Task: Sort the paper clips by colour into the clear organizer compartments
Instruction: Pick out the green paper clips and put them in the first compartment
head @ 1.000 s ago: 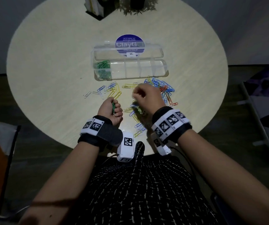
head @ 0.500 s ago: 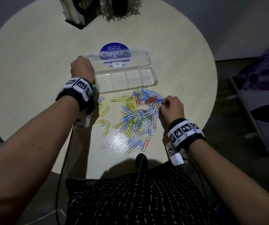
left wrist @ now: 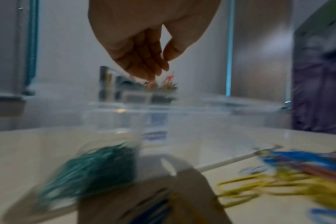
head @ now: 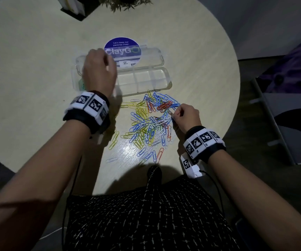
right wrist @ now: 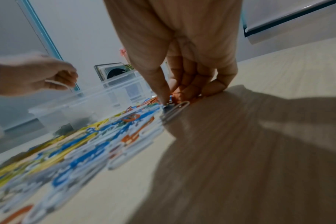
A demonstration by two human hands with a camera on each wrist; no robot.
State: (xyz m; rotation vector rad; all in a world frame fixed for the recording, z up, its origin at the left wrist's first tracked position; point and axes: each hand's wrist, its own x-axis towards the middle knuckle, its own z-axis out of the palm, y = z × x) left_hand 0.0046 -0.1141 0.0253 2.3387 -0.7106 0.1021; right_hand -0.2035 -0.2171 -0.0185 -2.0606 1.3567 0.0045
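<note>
The clear organizer [head: 146, 80] lies open on the round table [head: 37, 69], its lid [head: 151, 57] folded back. Green clips [left wrist: 90, 171] fill its leftmost compartment; the other compartments look bare. My left hand [head: 99, 69] hovers over that left end, its fingers [left wrist: 144, 60] hanging down and holding nothing that I can see. A mixed pile of blue, yellow, red and white paper clips [head: 151, 124] lies in front of the organizer. My right hand [head: 174, 115] rests at the pile's right edge, thumb and forefinger pinching at red clips [right wrist: 175, 94]. A white clip [right wrist: 175, 112] lies just in front of the thumb.
A round blue sticker [head: 122, 51] shows through the lid. A black holder with books [head: 71, 8] and a small plant [head: 126, 2] stand at the table's far edge. Stray yellow clips [head: 113, 140] lie left of the pile. My lap meets the near table edge.
My left hand went from near my body, gripping green clips, up to the organizer's left end, and now holds nothing. My right hand moved to the pile's right edge.
</note>
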